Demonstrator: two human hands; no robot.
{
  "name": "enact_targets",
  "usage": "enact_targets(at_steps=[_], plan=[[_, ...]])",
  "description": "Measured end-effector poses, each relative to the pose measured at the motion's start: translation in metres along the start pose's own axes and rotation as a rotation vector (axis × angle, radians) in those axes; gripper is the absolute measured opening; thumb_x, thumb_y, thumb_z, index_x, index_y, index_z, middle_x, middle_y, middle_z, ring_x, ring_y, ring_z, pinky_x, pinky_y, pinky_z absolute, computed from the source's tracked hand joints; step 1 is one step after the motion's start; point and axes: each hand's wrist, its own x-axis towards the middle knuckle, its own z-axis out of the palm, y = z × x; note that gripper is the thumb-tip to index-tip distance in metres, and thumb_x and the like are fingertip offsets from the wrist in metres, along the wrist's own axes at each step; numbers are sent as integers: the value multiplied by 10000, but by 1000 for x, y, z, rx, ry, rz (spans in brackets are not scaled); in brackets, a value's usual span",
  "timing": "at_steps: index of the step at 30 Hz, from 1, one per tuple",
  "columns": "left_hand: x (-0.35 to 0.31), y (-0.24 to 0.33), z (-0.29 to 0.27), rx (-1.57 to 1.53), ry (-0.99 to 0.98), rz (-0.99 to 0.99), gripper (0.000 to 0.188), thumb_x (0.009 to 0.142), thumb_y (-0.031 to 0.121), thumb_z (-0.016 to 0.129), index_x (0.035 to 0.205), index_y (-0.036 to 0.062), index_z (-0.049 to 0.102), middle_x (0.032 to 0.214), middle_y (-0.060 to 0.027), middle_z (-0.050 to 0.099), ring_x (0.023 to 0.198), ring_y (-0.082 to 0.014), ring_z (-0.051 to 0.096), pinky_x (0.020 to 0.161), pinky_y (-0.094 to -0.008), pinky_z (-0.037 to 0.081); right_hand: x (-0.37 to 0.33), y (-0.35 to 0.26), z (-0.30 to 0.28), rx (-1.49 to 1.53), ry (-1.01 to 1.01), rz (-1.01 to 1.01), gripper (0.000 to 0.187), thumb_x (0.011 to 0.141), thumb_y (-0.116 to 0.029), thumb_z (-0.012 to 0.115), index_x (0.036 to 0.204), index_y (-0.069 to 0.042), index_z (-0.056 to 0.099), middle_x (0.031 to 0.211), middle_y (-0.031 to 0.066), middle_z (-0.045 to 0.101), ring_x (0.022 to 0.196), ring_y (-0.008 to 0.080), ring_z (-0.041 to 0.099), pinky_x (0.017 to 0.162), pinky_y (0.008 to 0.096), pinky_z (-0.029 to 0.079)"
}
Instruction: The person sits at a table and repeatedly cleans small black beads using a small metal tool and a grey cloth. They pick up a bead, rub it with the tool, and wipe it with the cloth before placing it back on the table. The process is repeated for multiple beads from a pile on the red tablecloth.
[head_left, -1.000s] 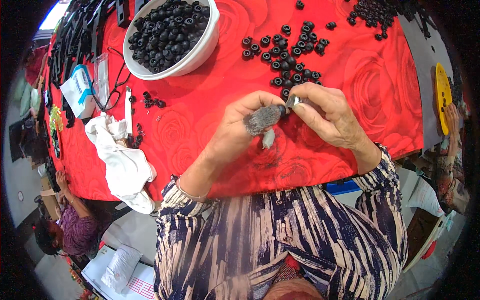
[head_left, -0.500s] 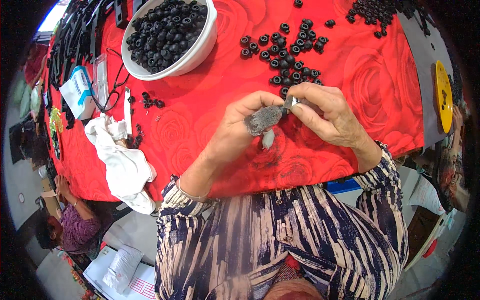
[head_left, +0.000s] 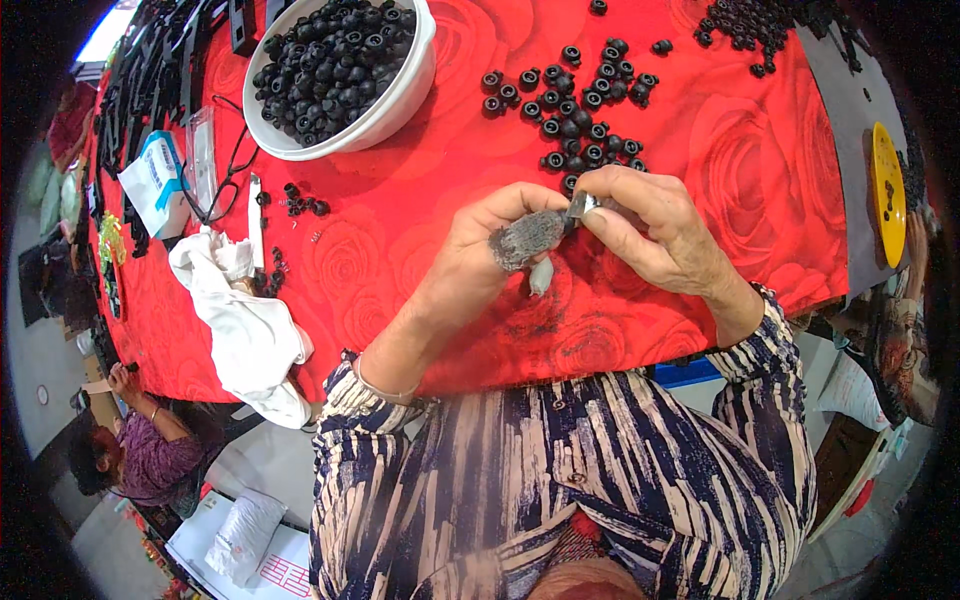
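My left hand (head_left: 468, 250) is closed in a pinch, with a small black plastic part (head_left: 570, 224) at its fingertips, mostly hidden. One digit of it wears a fuzzy grey finger cover (head_left: 525, 241); a paler covered fingertip (head_left: 541, 277) shows below. My right hand (head_left: 655, 230) pinches a small shiny metal blade (head_left: 582, 204) between thumb and forefinger. The blade meets the black part, and the two hands almost touch. Just beyond them lies a loose group of round black plastic parts (head_left: 592, 153) with hollow ends.
A white bowl (head_left: 425, 70) heaped with similar black parts stands at far left on the red rose-patterned cloth (head_left: 740, 190). Nearer lie eyeglasses (head_left: 228, 185), a white cloth (head_left: 245, 330) and small springs. A yellow plate (head_left: 885, 225) sits at right. A co-worker (head_left: 155, 455) sits at left.
My hands stay in nearly the same place, and the blade has turned slightly between my right fingers. At left, the co-worker's hand has shifted and now shows a small dark thing.
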Motion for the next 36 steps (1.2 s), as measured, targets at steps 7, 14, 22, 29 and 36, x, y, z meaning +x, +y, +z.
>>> enact_targets(at_steps=[7,14,22,29,36], plan=[[-1,-1,-1,-20,-8,6,242,897,202,572,1049,14,571,815,6,553,583,-67,541,511,-199,414,1,-2,-1,36,-19,23,139,814,-52,601,933,16,579,774,134,590,667,252,598,585,320,460],[0,0,-3,-65,-17,-47,261,862,159,609,1075,16,560,927,-19,603,756,-60,539,670,-204,461,0,-2,-2,41,-21,23,141,817,-56,607,935,16,578,763,128,584,647,240,589,572,314,454],[-1,2,-4,-68,-56,-49,228,866,103,588,1077,21,561,988,-23,608,847,-75,572,740,-201,474,1,-3,-3,38,-25,2,134,812,-49,600,929,12,577,760,131,589,658,263,601,575,333,460],[0,-1,1,11,-9,-18,214,898,170,564,1046,17,578,831,1,555,610,-77,537,537,-213,440,1,-1,-3,17,-56,-2,110,808,-58,601,899,2,583,745,137,588,657,279,602,573,344,462],[1,4,-11,-183,6,76,192,861,55,578,1043,-4,583,900,-42,604,763,-103,574,579,-236,504,-2,-6,-4,134,-103,29,135,816,-117,610,902,-16,591,706,80,564,603,174,559,540,298,426]])
